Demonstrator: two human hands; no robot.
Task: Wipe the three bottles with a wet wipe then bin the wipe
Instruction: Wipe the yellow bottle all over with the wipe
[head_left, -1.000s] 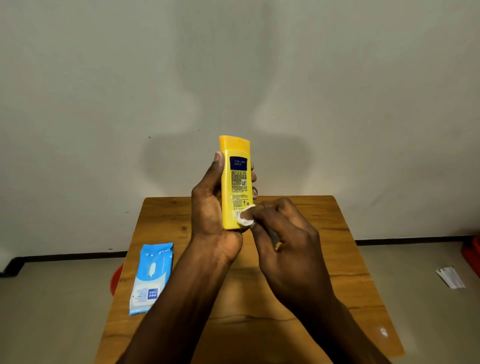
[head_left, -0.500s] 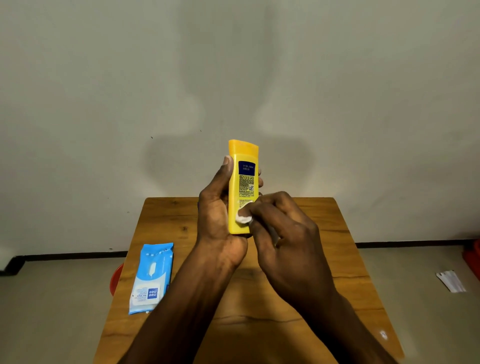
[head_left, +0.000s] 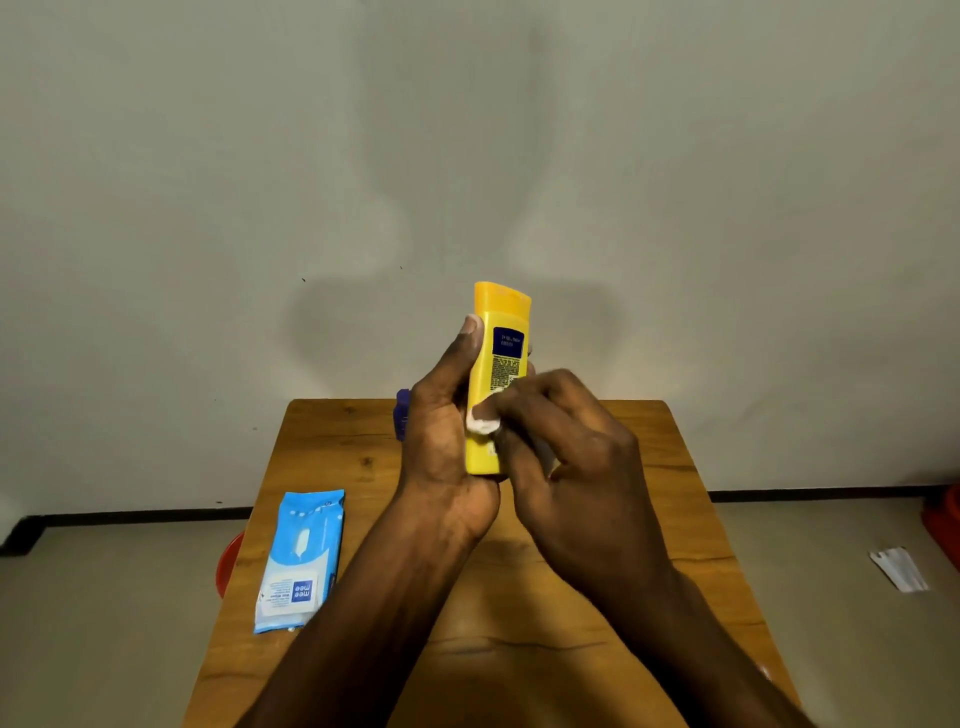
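One yellow bottle (head_left: 496, 379) is held upright above the far half of the wooden table (head_left: 332, 467), cap end down at the heel of the left hand (head_left: 441, 431). That hand's fingers are curled round the bottle: thumb along its left edge, fingertips showing past its right edge. The printed label faces the camera. A folded white wet wipe (head_left: 484, 420) is pinched in the right hand (head_left: 576, 467), its fingers bunched together and pressing the wipe against the bottle's lower front, just beside the left palm. A dark blue bottle (head_left: 402, 415) shows partly behind the left hand; whether it touches the hand cannot be told. Below and left of the left wrist, a blue wipes pack (head_left: 301, 561) lies flat on the table near its left edge. A red object (head_left: 226, 564) shows under that edge. White paper (head_left: 898, 569) lies on the floor, well right of the right forearm.
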